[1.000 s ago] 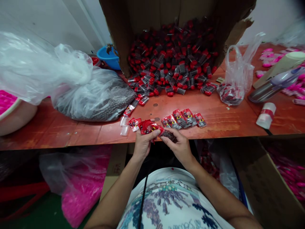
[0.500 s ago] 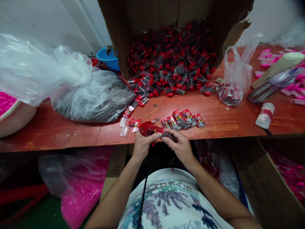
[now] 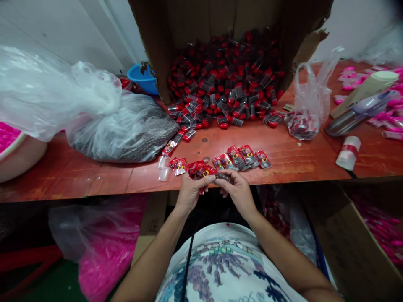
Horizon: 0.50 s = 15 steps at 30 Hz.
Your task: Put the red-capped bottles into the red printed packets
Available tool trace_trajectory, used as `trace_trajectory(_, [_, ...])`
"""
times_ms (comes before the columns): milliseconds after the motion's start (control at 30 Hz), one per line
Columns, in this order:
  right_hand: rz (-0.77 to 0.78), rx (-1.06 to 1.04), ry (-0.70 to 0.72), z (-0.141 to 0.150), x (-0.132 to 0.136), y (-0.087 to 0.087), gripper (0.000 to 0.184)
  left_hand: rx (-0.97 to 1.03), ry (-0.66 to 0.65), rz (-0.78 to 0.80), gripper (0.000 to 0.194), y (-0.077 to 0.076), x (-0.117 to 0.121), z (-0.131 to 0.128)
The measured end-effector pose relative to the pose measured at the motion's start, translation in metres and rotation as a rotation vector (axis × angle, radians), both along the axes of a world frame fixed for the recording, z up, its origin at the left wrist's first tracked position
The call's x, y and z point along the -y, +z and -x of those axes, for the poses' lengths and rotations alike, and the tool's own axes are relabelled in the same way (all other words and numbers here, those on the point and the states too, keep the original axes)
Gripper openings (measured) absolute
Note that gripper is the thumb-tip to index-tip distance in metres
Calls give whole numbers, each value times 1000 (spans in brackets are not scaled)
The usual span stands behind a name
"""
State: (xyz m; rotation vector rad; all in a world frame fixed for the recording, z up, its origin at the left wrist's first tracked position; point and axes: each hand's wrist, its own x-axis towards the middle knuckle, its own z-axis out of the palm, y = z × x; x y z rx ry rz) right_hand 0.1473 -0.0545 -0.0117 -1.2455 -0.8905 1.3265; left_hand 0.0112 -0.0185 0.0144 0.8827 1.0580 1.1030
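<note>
The red-brown table (image 3: 201,144) is the largest thing, reaching from nine o'clock to three o'clock of the hands; at twelve o'clock the open carton (image 3: 220,19) stands on it, with a heap of red-capped packs (image 3: 231,88) inside and coming out at its front; at ten o'clock lies the clear bag of dark grey pieces (image 3: 122,130); at eight o'clock, lower than the table top, hangs the bag of bright pink pieces (image 3: 108,260).

The left hand (image 3: 191,191) is partly closed and has the red packets (image 3: 198,168) spread between thumb and fingers; the right hand (image 3: 237,191) is also partly closed, and its thumb and fingertips pinch a small dark pack (image 3: 223,176), at three o'clock of the red packets; whether the two are joined, I cannot tell.

At two o'clock, well apart from the hands, stands the small handled bag (image 3: 310,105); at three o'clock lies the white roll (image 3: 348,153) with its red band; nearer, at two o'clock, is the row of flat packets (image 3: 241,157), some overlapping; at ten o'clock are the loose flat packets (image 3: 178,165), and just beside them the clear sleeves (image 3: 163,168).
</note>
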Motion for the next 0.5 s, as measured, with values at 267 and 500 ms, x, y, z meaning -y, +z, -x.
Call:
trace_trajectory(267, [-82, -54, 72, 3, 0, -10, 39, 5, 46, 16, 24, -14, -4, 0])
trace_trajectory(500, [-112, -93, 50, 0, -8, -9, 38, 56, 100, 47, 27, -11, -8, 4])
